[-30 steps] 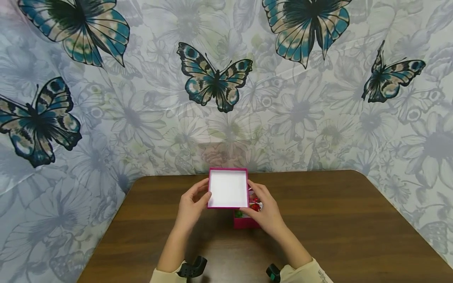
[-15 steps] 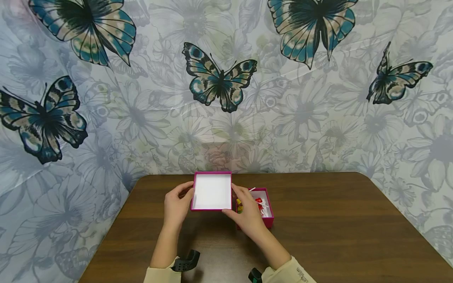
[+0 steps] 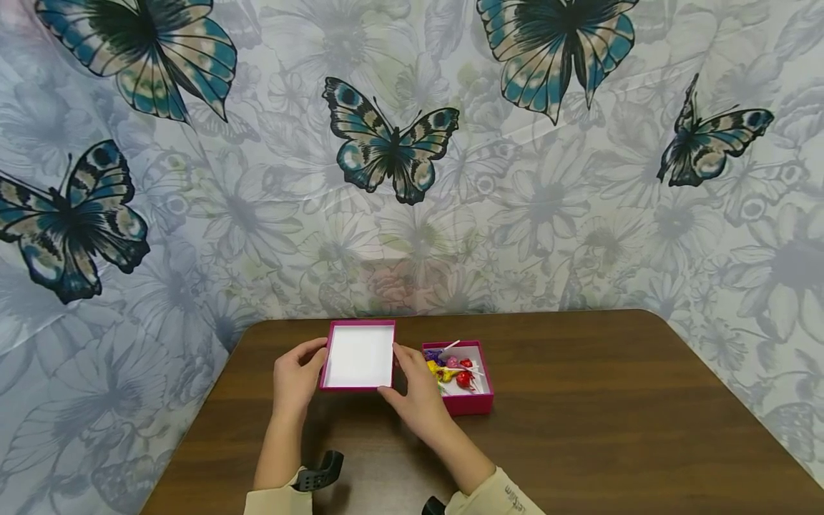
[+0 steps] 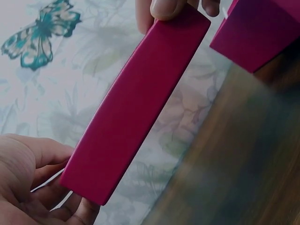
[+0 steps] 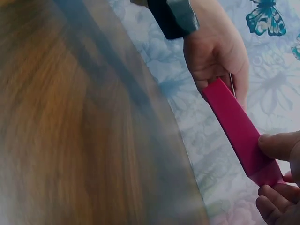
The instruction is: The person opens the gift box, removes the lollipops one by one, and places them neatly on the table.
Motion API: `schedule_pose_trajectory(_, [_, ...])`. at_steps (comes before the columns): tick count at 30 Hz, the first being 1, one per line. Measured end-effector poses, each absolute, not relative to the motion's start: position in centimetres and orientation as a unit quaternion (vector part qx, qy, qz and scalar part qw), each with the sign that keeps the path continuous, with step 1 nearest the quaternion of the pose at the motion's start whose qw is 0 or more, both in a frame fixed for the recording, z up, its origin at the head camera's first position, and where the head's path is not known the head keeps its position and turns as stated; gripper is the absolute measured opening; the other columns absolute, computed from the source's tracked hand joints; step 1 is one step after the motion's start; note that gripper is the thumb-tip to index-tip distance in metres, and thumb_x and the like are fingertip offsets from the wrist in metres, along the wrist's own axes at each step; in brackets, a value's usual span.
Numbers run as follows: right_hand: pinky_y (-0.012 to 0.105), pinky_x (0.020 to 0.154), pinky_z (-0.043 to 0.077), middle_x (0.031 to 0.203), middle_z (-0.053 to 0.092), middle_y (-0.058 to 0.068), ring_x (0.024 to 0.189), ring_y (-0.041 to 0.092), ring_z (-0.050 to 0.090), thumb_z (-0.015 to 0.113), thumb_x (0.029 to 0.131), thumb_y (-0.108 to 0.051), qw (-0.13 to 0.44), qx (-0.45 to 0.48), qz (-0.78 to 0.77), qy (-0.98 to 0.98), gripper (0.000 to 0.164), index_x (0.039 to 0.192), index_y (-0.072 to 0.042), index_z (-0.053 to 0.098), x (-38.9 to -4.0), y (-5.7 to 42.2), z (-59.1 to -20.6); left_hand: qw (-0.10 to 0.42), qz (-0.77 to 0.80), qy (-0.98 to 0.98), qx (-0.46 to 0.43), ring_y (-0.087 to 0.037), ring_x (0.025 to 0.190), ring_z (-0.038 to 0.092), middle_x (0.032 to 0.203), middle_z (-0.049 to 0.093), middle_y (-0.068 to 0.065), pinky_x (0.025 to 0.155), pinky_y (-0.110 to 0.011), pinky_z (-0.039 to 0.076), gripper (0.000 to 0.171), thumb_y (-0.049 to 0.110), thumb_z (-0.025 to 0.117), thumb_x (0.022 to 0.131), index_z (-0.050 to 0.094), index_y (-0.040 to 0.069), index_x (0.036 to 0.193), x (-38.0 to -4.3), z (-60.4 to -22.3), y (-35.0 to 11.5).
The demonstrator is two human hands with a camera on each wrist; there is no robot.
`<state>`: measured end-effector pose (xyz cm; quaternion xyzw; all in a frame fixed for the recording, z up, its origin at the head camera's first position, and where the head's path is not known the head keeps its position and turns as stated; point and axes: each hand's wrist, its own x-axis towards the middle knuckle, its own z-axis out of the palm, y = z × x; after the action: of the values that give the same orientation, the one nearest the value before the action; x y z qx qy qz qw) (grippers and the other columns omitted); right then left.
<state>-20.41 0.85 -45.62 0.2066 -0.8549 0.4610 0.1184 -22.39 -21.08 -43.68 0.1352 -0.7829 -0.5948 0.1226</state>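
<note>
Both hands hold a magenta box lid (image 3: 357, 355), its white inner side facing me, raised above the table. My left hand (image 3: 295, 379) grips the lid's left side, and my right hand (image 3: 417, 392) pinches its right side near the lower corner. In the left wrist view the lid's magenta side wall (image 4: 136, 103) runs between the two hands. Just right of my right hand stands the open magenta box (image 3: 468, 405) on the table. Wrapped lollipops (image 3: 463, 380) in red, yellow, pink and purple lie inside, some white sticks showing; the right hand hides the box's front left corner.
The brown wooden table (image 3: 605, 415) has rounded far corners. Behind it hangs a pale cloth (image 3: 553, 243) printed with flowers and butterflies. A black band (image 3: 320, 472) is on the left wrist, and another dark band (image 3: 434, 506) shows at the right wrist.
Both hands have carried the lid to the left and slightly down, off the box. The box and its lollipops, earlier mostly covered by the lid and right hand, now show.
</note>
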Motion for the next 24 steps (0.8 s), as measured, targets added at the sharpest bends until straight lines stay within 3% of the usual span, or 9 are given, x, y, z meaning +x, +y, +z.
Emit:
schedule_pose_trajectory(9, [0.03,0.085,0.057,0.145,0.049,0.018,0.117,0.031,0.059,0.076,0.088,-0.014,0.083,0.175,0.478,-0.857,0.069,0.148,-0.003,0.044,-20.1,-1.7,-47.1,0.13,-0.582,-0.788,0.155,-0.023,0.103,0.058,0.123,0.067,-0.016,0.072,-0.02,0.052,0.03,0.023,0.061,0.099,0.07,0.01,0.124,-22.4,-44.8,-22.4])
schedule_pose_trajectory(24, [0.027,0.072,0.056,0.135,0.055,0.023,0.105,0.033,0.06,0.077,0.085,-0.006,0.105,0.175,0.527,-0.825,0.062,0.14,0.007,0.05,-20.4,-2.9,-50.2,0.087,-0.56,-0.805,0.174,-0.027,0.112,0.054,0.134,0.06,-0.018,0.076,-0.021,0.047,0.031,0.02,0.058,0.1,0.068,0.007,0.127,-23.0,-47.5,-23.5])
